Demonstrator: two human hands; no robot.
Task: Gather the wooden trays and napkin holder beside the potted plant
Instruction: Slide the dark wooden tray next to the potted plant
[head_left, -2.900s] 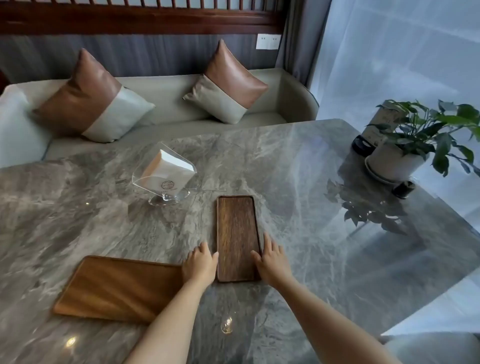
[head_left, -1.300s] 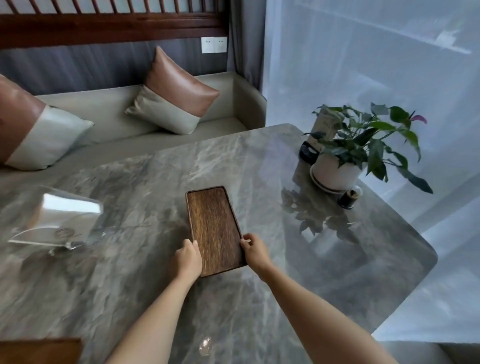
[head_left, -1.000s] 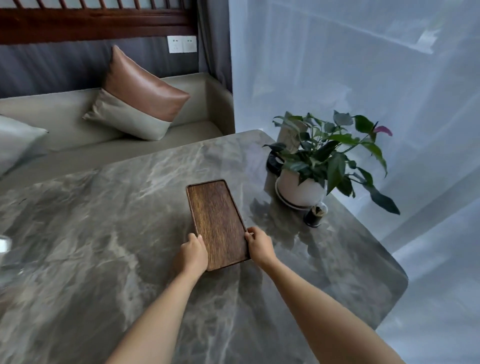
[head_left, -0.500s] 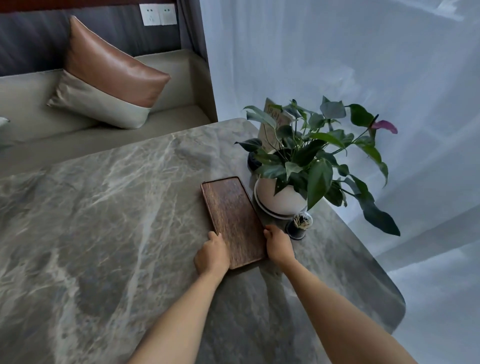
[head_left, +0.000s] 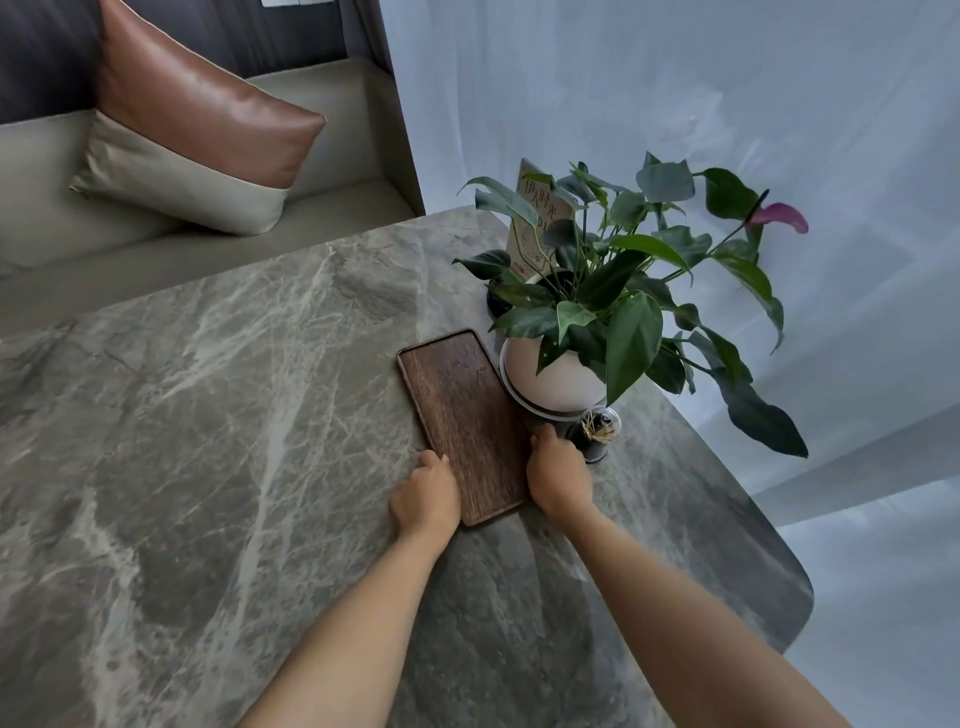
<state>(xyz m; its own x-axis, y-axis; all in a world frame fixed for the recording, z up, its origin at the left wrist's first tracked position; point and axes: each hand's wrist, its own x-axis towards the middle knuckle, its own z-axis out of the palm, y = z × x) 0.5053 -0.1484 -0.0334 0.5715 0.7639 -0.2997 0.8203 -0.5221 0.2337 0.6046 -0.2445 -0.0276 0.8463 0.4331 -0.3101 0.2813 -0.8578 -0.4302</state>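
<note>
A small dark wooden tray (head_left: 460, 410) lies flat on the grey marble table (head_left: 208, 415), its right edge right beside the white pot of the potted plant (head_left: 550, 371). My left hand (head_left: 427, 493) grips the tray's near left edge. My right hand (head_left: 557, 473) grips its near right edge, close to a small toothpick jar (head_left: 597, 431). The larger light wooden tray and the napkin holder are out of view.
A card sign (head_left: 537, 218) stands behind the plant among its leaves. A beige sofa (head_left: 332, 130) with a brown and beige cushion (head_left: 197, 135) runs along the table's far side. Sheer white curtains (head_left: 727, 104) hang to the right, past the table's rounded corner.
Both hands slid the dark tray to the right across the table until it sat against the plant pot. The napkin holder and the larger tray dropped out of view on the left.
</note>
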